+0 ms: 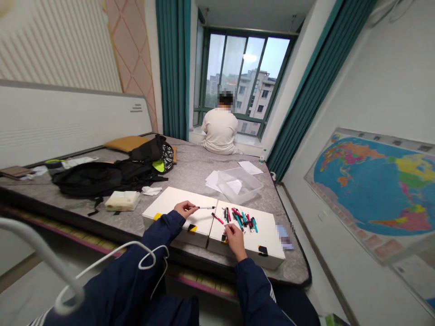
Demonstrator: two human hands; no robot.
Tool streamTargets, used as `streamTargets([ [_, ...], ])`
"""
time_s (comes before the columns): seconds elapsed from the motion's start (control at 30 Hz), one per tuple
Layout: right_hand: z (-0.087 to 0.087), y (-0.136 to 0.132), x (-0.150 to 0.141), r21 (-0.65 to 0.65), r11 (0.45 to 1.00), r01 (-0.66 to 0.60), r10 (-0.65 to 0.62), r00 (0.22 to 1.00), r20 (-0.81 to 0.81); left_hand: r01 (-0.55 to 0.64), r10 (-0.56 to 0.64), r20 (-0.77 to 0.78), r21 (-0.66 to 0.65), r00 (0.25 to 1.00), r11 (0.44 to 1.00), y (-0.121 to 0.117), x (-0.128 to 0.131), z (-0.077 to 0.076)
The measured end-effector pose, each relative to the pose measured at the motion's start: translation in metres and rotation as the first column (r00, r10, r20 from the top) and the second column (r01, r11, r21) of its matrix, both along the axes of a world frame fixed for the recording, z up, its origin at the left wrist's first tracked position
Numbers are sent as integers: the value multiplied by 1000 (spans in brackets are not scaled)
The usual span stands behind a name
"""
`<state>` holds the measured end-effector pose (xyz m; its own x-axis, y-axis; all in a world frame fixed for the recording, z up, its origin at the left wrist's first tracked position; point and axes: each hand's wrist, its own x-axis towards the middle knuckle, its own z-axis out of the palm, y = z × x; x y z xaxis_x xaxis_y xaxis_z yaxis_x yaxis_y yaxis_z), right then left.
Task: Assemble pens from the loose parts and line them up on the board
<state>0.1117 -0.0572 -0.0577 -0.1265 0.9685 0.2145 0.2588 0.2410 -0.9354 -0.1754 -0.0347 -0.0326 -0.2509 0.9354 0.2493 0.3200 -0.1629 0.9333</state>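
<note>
My left hand (pixel 184 209) pinches a slim black-and-silver pen (pixel 204 207) that points right, above a white box lid (pixel 176 210). My right hand (pixel 235 241) rests on a second white board (pixel 263 242), its fingertips curled together close to a strip of black tape. Whether those fingers hold anything small is hidden. Just beyond them lies a loose pile of red, teal and black pens (pixel 239 218). A single red pen (pixel 217 218) lies apart from the pile, on the left, between my hands.
A transparent plastic box (pixel 239 183) and loose papers (pixel 213 181) sit behind the boards on a grey mattress (pixel 200 163). A black backpack (pixel 91 179) and a pale foam block (pixel 122 201) lie to the left. A seated person (pixel 220 129) faces the window. A white cable (pixel 112 256) hangs near my left arm.
</note>
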Motion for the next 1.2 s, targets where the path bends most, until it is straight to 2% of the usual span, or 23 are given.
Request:
streamTargets([
  [0.07, 1, -1, 0, 9, 1000, 12, -12, 1000, 12, -166, 176, -167, 75, 970, 983, -6, -17, 9],
  [0.13, 3, -3, 0, 29, 999, 23, -24, 999, 29, -317, 337, -291, 113, 895, 942, -11, -37, 14],
  [0.23, 6, -4, 1, 48, 999, 20, -23, 998, 54, -439, 439, -436, 108, 786, 892, -14, -69, 12],
  [0.33, 9, -6, 1, 50, 999, 16, -19, 998, 62, -523, 460, -563, 57, 687, 850, -17, -98, 4],
  [0.47, 12, -7, 1, 61, 997, 36, -39, 998, 48, -561, 388, -674, -47, 629, 826, -24, -119, -5],
  [0.67, 14, -8, 1, 67, 997, 40, -43, 998, 44, -508, 299, -703, -103, 645, 855, -33, -118, -11],
  [0.73, 12, -7, 1, 74, 996, 42, -46, 997, 55, -486, 302, -709, -66, 637, 872, -33, -112, -11],
  [0.8, 10, -5, 1, 77, 996, 36, -41, 997, 65, -469, 357, -703, 38, 615, 882, -33, -101, -10],
  [0.83, 9, -4, 1, 76, 997, 33, -38, 997, 68, -448, 381, -689, 91, 616, 890, -33, -92, -9],
  [0.9, 10, -3, 0, 83, 996, 23, -29, 997, 69, -316, 338, -644, 156, 686, 936, -33, -70, -6],
  [0.97, 16, -6, -3, 137, 990, 8, -21, 996, 92, -114, 181, -576, 150, 798, 982, -33, -41, -1],
  [1.03, 27, -15, -11, 255, 966, -49, 4, 985, 174, 49, -19, -449, 56, 893, 997, -34, -8, 6],
  [1.1, 42, -29, -23, 380, 907, -179, 47, 943, 330, 194, -211, -259, -90, 943, 977, -34, 24, 13],
  [1.13, 49, -38, -30, 412, 875, -253, 63, 905, 420, 281, -301, -155, -139, 941, 950, -35, 38, 17],
  [1.2, 63, -53, -45, 428, 820, -379, 88, 823, 561, 472, -477, -1, -152, 879, 869, -36, 60, 22],
])
